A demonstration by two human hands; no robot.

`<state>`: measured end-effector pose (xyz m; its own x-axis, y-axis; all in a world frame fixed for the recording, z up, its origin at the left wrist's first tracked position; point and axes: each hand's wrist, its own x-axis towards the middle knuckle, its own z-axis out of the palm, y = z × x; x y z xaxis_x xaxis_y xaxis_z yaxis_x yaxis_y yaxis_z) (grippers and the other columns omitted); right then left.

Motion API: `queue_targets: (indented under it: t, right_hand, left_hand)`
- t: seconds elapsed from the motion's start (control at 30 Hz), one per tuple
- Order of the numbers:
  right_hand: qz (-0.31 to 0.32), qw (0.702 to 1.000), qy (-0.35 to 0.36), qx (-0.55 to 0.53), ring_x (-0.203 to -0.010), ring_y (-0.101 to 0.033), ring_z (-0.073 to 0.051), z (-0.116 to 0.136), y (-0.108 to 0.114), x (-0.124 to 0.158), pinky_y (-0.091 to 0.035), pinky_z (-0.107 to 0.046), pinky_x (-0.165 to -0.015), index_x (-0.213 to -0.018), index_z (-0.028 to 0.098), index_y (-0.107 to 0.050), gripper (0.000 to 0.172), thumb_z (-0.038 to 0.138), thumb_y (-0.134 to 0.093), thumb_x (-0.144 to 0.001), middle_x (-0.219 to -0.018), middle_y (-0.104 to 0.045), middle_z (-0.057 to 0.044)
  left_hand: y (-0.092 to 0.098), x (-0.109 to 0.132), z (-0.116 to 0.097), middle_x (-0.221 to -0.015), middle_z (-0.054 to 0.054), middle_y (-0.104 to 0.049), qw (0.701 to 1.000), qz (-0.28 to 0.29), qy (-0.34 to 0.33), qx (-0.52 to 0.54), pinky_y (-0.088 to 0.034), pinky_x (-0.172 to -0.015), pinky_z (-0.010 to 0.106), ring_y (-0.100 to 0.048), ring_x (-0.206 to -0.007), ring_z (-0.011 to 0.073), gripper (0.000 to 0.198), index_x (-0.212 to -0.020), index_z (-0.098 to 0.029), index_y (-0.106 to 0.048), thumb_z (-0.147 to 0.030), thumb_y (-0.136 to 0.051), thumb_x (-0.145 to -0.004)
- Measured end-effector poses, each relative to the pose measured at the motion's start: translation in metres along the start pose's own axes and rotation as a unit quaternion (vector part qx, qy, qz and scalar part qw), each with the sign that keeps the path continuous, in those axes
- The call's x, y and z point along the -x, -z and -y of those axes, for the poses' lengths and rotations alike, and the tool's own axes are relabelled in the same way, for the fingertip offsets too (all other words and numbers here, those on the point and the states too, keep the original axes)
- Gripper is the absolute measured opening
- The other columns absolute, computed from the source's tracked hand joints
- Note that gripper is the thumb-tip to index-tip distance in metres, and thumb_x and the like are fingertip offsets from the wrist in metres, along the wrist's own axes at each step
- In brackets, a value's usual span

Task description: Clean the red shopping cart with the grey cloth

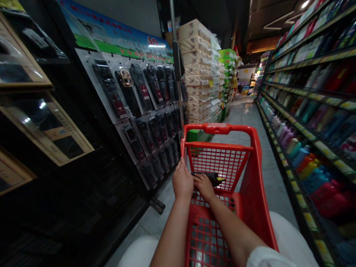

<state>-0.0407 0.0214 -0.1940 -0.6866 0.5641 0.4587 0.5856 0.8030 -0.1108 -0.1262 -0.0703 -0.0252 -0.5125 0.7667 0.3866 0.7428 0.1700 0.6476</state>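
A red plastic shopping cart (247,193) stands in front of me in a shop aisle. My left hand (182,181) is closed around the cart's left rim near the handle post. Just to its right, my right hand (204,186) is closed on a dark packaged item (213,178) with a yellow tip, held over the cart's basket. Both forearms reach forward over the cart's mesh floor.
A rack of dark packaged belts (144,111) stands close on the left, with glass display cases (41,126) beside it. Stacked cartons (197,70) rise ahead on the left. Shelves of bottles (311,122) line the right. The tiled aisle (247,115) runs ahead.
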Motion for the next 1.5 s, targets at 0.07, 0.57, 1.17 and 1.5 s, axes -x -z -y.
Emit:
queue_targets:
  t: [0.07, 0.57, 1.17, 1.5]
  right_hand:
    - [-0.035, 0.995, -0.096, -0.014, -0.117, -0.057, -0.021, 0.010, 0.002, 0.007, -0.044, -0.040, -0.095, -0.100, 0.031, -0.075, 0.034, 0.009, -0.052, -0.090, -0.124, -0.069, 0.000]
    - [0.068, 0.964, 0.195, 0.168, -0.125, -0.042, -0.025, -0.059, 0.147, -0.067, -0.038, -0.042, -0.093, -0.099, 0.023, -0.075, 0.028, 0.018, -0.048, -0.094, -0.143, -0.053, -0.004]
    - [0.049, 0.977, -0.056, 0.201, -0.110, -0.046, -0.028, -0.018, 0.151, -0.054, -0.048, -0.037, -0.082, -0.127, 0.019, -0.060, 0.039, 0.016, -0.036, -0.098, -0.127, -0.053, -0.017]
    - [0.101, 0.968, 0.079, 0.217, -0.112, -0.046, -0.028, -0.047, 0.176, -0.055, -0.047, -0.037, -0.079, -0.100, 0.018, -0.074, 0.031, 0.021, -0.044, -0.095, -0.132, -0.055, -0.013]
  left_hand:
    - [0.001, 0.000, -0.002, -0.136, 0.016, -0.059, 1.000, 0.002, -0.001, -0.006, -0.045, -0.106, 0.031, -0.058, -0.125, 0.0215, 0.052, -0.138, -0.008, -0.054, -0.005, -0.043, -0.087]
    - [0.005, -0.002, 0.001, -0.138, 0.016, -0.058, 0.999, -0.003, -0.020, -0.025, -0.045, -0.105, 0.032, -0.059, -0.123, 0.0228, 0.052, -0.138, -0.009, -0.052, -0.007, -0.043, -0.088]
    - [0.002, -0.001, -0.004, -0.132, 0.019, -0.061, 0.999, -0.010, -0.009, -0.034, -0.049, -0.099, 0.033, -0.062, -0.118, 0.0251, 0.051, -0.136, -0.007, -0.055, -0.006, -0.041, -0.087]
    - [0.007, -0.003, 0.001, -0.138, 0.017, -0.057, 0.999, 0.004, -0.004, -0.043, -0.048, -0.101, 0.034, -0.060, -0.121, 0.0254, 0.059, -0.140, -0.008, -0.050, 0.000, -0.039, -0.084]
